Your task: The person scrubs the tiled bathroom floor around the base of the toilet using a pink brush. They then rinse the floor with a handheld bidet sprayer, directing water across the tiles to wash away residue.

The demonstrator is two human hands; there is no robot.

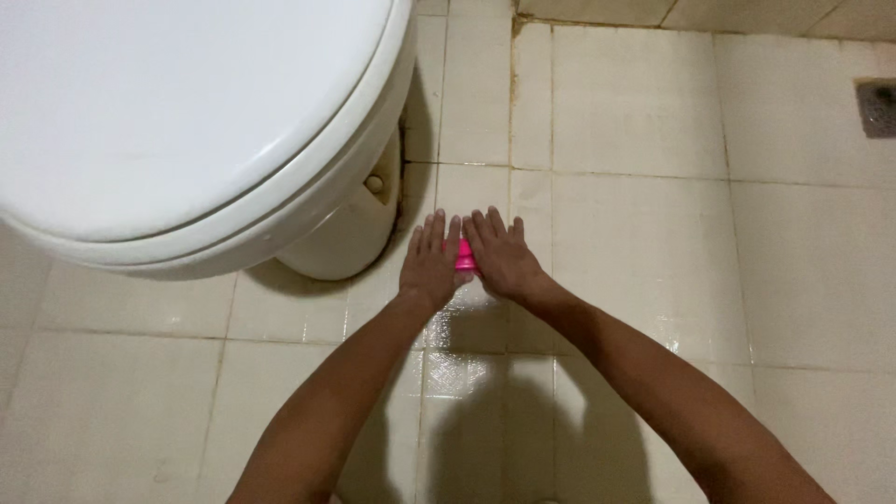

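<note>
Both hands press down side by side on the floor just right of the toilet base, near the middle of the frame. The left hand point(431, 264) lies flat with its fingers straight and close together, pointing toward the top of the frame. The right hand point(497, 254) lies beside it in the same way, fingers slightly fanned, its edge overlapping the left. Between and under the two palms sits a small bright pink object point(464, 256), smooth and plastic-looking; only a narrow strip of it shows, so its full shape cannot be told. Neither hand curls around it: both are laid open on top, bearing down on it against the floor.

The floor point(644, 280) is made of cream-coloured glazed square tiles, glossy and wet-looking below the hands, where a sheen and the dark shadow of the person fall. The grout lines point(511, 112) are stained brown, darkest in the upper centre of the frame.

The upper left is filled by a white toilet point(187, 121) with its smooth oval lid closed. Its rounded ceramic base point(345, 233) bears a small round cap on its side and a dirty seam where it meets the tiles. At the upper right edge lies a dark metal floor drain point(877, 107), partly cut off.
</note>
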